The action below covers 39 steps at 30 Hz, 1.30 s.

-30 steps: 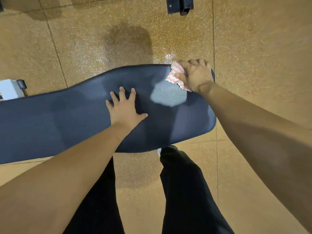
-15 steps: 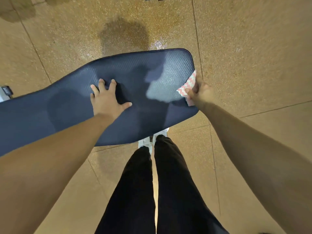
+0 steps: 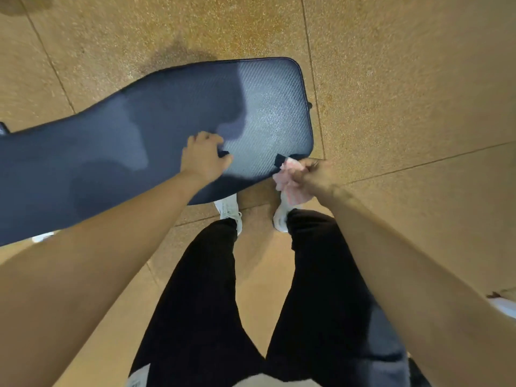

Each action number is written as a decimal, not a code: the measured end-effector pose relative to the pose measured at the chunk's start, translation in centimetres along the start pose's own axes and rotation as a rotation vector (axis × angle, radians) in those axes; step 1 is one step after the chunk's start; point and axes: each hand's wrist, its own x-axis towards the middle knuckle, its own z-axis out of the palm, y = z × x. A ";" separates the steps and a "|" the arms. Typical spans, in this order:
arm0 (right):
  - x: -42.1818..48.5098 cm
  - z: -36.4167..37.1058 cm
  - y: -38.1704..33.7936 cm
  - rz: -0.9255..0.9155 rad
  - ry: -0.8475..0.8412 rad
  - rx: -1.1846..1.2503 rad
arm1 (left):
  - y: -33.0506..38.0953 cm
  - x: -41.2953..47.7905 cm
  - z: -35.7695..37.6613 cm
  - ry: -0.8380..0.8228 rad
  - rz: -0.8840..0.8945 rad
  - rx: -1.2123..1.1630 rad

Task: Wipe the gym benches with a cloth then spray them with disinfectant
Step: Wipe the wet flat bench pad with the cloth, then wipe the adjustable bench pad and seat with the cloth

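The dark padded bench [image 3: 134, 152] runs from the left to its far-right end. The right hand [image 3: 314, 174] clenches a pink-and-white cloth [image 3: 287, 188] at the near right corner. The left hand [image 3: 205, 159] rests on the pad, but it is blurred and I cannot tell whether it is clenched or relaxed. White shoes [image 3: 229, 210] and black trousers [image 3: 201, 303] stand just near of the bench. A dark stain [image 3: 178, 55] marks the speckled floor [image 3: 405, 93] beyond it.

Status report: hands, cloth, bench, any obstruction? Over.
Left hand on bench pad, fingers blurred. Right hand grips cloth at pad's near corner. No spray bottle in view, nothing else on pad.
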 end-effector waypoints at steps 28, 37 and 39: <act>-8.9 -41.3 -17.8 -0.587 -0.098 -0.080 | 48.5 -9.7 -8.8 0.107 -0.086 -1.215; -3.1 -42.0 -31.9 -0.589 -0.143 -0.672 | 46.0 -1.3 -18.6 0.300 -0.071 -1.235; -1.3 -40.9 -35.6 -0.593 -0.086 -0.703 | 44.9 1.1 -21.1 0.327 -0.076 -1.246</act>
